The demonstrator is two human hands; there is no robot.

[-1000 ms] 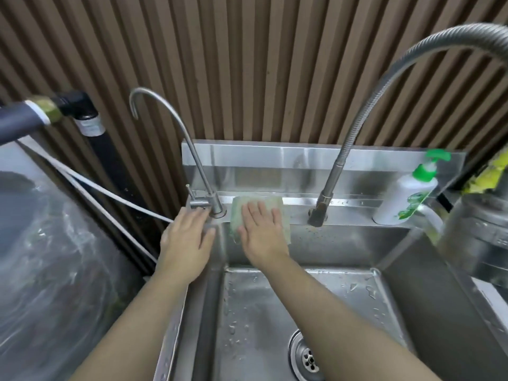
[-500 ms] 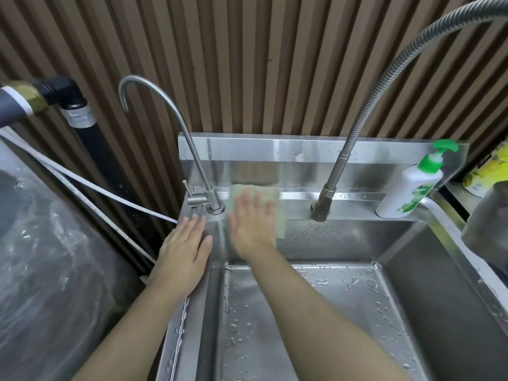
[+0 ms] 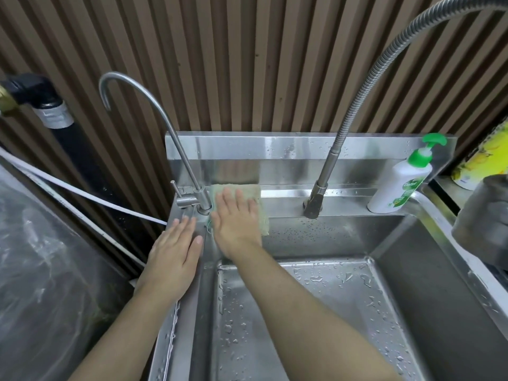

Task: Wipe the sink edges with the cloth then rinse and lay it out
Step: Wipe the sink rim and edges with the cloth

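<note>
Resting flat on the left rim of the sink (image 3: 180, 312) with the left hand (image 3: 173, 251), fingers straight, now drawn back from the small faucet (image 3: 203, 200); pressing open-palmed with the right hand (image 3: 236, 221) on the cloth (image 3: 254, 193), just slid left against the faucet base along the back ledge, likely finishing that corner; looking pale green, folded, fuzzy.

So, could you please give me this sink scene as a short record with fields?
right hand: flat on the cloth, pressing it onto the back ledge of the sink
left hand: flat on the left rim, holding nothing
cloth: pale green, between the thin tap and the hose tap
soap bottle: upright, right end of ledge
basin: droplets, no running water visible
</note>
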